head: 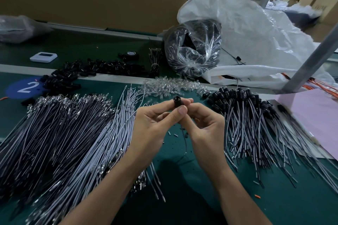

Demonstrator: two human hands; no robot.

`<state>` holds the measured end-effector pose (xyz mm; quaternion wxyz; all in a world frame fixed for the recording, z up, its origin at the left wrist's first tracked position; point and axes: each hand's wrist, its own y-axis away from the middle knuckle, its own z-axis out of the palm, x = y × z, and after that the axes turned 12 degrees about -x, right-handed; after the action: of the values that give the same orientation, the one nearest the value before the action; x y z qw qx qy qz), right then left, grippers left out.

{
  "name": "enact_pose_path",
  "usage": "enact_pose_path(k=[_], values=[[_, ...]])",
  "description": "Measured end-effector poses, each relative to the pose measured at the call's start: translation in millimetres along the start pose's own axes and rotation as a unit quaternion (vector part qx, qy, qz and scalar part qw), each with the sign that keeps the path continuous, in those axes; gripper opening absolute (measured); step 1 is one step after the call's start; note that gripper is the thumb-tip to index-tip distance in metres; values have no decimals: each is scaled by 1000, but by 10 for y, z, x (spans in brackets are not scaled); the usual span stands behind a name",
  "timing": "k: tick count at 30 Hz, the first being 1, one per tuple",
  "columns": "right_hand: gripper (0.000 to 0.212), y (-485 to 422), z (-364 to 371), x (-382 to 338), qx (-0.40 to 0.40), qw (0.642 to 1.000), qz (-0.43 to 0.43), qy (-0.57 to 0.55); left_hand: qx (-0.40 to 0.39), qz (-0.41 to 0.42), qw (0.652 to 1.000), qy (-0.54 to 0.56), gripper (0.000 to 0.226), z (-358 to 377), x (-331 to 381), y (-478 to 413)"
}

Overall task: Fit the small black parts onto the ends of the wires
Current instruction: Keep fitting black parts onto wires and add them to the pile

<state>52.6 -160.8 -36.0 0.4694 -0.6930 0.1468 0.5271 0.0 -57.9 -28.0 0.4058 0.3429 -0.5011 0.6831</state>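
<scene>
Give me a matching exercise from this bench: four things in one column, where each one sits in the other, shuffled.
Things:
1. black part
2. wires with black ends
3. wires with metal terminals
4. white device

Places:
A. farther back, on the left
B. pinched between left hand and right hand
C. heaped right of the hands
D. heaped left of the hands

Pairs: 1-B, 2-C, 3-D, 4-A

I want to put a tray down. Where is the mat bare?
Bare mat lies between the left wires and the capped wires, toward the near edge. The pink sheet is mostly bare. Parts crowd the far edge.
</scene>
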Motion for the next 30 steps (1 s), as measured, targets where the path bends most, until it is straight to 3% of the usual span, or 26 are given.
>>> enact_pose_path(k=[6, 19, 24, 30], values=[[6, -8, 22, -14, -5, 1000, 0, 4, 6, 19, 1000, 9, 21, -7, 27, -8], [7, -18, 9, 1, -21, 999, 28, -5, 18, 29, 999, 5, 21, -39, 34, -31], [18, -35, 5, -17, -34, 999, 3, 4, 16, 31, 999, -7, 26, -36, 49, -32], [12, -22, -4, 1, -27, 1000, -9, 3, 14, 36, 999, -8, 23, -32, 55, -25]])
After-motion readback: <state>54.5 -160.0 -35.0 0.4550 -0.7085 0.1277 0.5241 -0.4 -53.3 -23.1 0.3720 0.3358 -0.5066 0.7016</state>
